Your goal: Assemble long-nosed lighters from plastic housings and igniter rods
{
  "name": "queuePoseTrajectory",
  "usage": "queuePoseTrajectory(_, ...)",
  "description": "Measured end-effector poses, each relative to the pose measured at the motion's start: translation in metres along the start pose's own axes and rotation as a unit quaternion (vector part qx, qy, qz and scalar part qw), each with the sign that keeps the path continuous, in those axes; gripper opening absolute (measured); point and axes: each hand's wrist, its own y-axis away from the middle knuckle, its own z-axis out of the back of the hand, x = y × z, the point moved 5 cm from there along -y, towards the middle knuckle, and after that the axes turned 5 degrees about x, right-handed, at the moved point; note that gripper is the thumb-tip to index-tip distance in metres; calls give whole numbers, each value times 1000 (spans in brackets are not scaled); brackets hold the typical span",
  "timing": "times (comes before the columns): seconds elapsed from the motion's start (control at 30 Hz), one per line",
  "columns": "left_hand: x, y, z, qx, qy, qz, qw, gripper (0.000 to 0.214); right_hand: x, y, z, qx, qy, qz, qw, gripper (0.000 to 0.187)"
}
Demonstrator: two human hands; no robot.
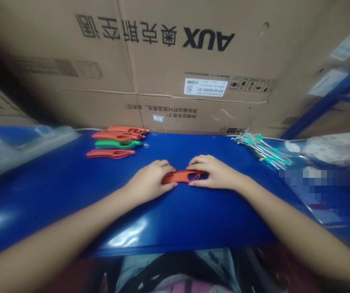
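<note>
An orange plastic handle (180, 176) with an oval opening lies level between my two hands, low over the blue tabletop. My left hand (150, 181) is closed on its left end, thumb on the near side and fingers on the far side. On the opposite end, beside the opening, my right hand (218, 172) grips in the same way. The tips of both ends are hidden by my fingers. Several similar pieces lie to the left at the back, among them a green handle (116, 144) and an orange-red handle (110, 153) in front of it.
A large cardboard panel (156, 61) stands along the back of the blue table (175, 221). At the back right lies a bundle of thin metal rods with green parts (262, 148). A clear plastic bag (16, 146) rests at left. A blue metal bar (324, 97) slants at right.
</note>
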Motion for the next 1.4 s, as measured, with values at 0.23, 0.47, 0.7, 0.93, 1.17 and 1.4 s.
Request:
queuePoseTrajectory(0.23, 0, -3, -5, -16, 38, -8, 999, 24, 0, 2, -1, 2, 14, 12, 1000, 33)
queuePoseTrajectory(0.47, 2, -3, -2, -57, 48, -18, 997, 26, -2, 3, 2, -22, -67, -1, 998, 30)
queuePoseTrajectory(0.7, 4, -5, 0, -65, 27, -21, 997, 28, -6, 4, 5, -60, -132, -11, 989, 29)
queuePoseTrajectory(0.93, 4, -4, -2, -47, 30, -22, 998, 32, -6, 0, -3, -4, -3, -24, 1000, 37)
queuePoseTrajectory(1.17, 13, -2, 25, 45, 20, -20, 999, 21, -2, 2, 1, -16, 62, -29, 998, 48)
queuePoseTrajectory(1.4, 87, 21, 120, 34, -68, 50, 996, 47, -14, 3, -2, -24, 51, -69, 996, 49)
